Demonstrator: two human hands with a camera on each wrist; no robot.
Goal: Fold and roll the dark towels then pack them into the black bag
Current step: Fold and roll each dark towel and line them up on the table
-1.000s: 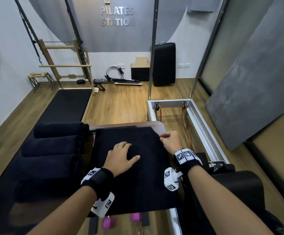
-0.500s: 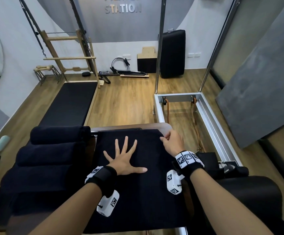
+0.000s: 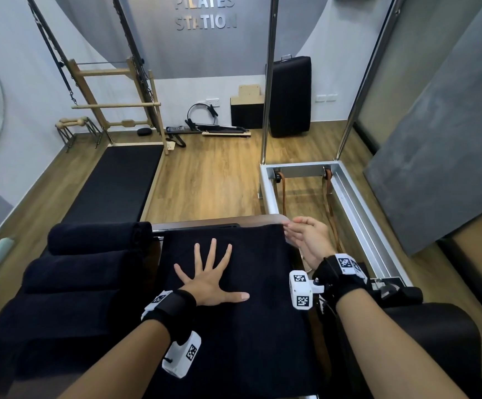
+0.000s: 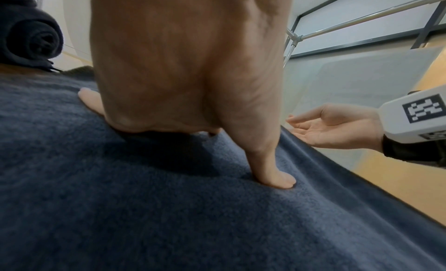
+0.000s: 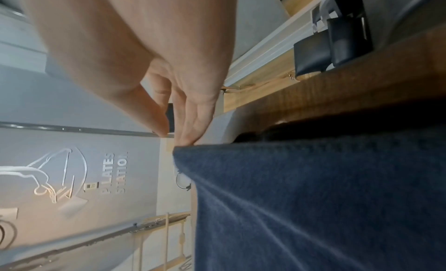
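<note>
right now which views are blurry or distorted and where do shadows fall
Head view: sharp in the middle, wide-angle bending at the edges, right hand slightly motion-blurred. Left wrist view: left hand looms large and soft, casting a dark shadow on the towel. Right wrist view: turned sideways, soft overall, with the dark gap beside the towel's edge in shadow.

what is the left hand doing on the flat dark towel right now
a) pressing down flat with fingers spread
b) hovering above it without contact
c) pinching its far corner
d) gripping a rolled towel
a: the left hand lies palm down with fingers spread on the flat dark towel, and the left wrist view shows its thumb dimpling the cloth; the right hand is open at the far right corner.
</note>
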